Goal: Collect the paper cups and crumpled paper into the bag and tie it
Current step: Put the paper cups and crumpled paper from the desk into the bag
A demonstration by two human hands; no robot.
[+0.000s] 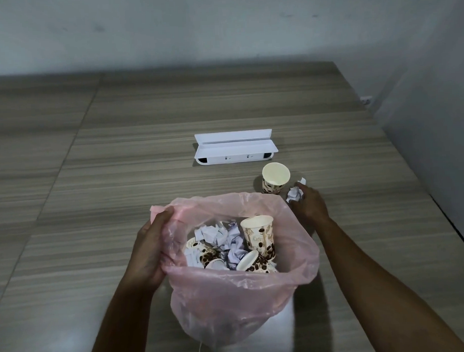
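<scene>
Head view: white box (234, 148) beyond bag (229, 294), perhaps open-lidded.

Your left hand (149, 247) grips the rim of the open pink plastic bag (230, 299), which holds coffee-bean-printed paper cups (258, 234) and white crumpled paper (222, 235). Your right hand (309, 203) closes on one crumpled paper ball (294, 194); just beside it an upright paper cup (275, 177) stands.

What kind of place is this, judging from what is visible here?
Probably an office or meeting room, though I cannot be sure. A large wood-grain table stands against a plain wall, a white box-like device lies on it, and a printed paper cup suggests a coffee break being cleared.
</scene>
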